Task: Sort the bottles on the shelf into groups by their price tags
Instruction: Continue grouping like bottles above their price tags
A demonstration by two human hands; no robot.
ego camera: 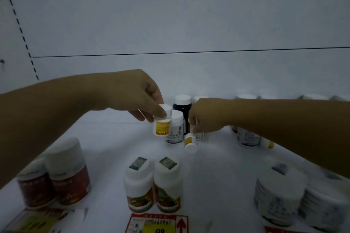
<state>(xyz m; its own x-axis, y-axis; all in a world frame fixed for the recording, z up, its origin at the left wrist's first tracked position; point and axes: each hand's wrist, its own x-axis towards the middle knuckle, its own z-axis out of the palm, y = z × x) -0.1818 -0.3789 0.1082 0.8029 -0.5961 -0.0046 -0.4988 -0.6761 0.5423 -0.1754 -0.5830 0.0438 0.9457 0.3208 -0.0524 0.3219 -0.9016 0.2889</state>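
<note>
My left hand (140, 96) grips a small white bottle with an orange-yellow label (162, 125) by its cap, lifted just above the white shelf (113, 138). My right hand (204, 117) pinches a smaller white bottle with a yellow label (190, 143), which hangs tilted with its cap down. Between the hands stand a white bottle with a pale label (175, 128) and a dark bottle with a white cap (182, 108). At the front edge a red-and-yellow price tag (157, 224) sits below two white bottles with brown labels (153, 185).
Two red-labelled bottles (55, 179) stand front left above another yellow tag (34, 223). Wide white jars (280, 193) stand front right. More bottles (248, 138) sit under my right forearm and along the back wall (189, 24).
</note>
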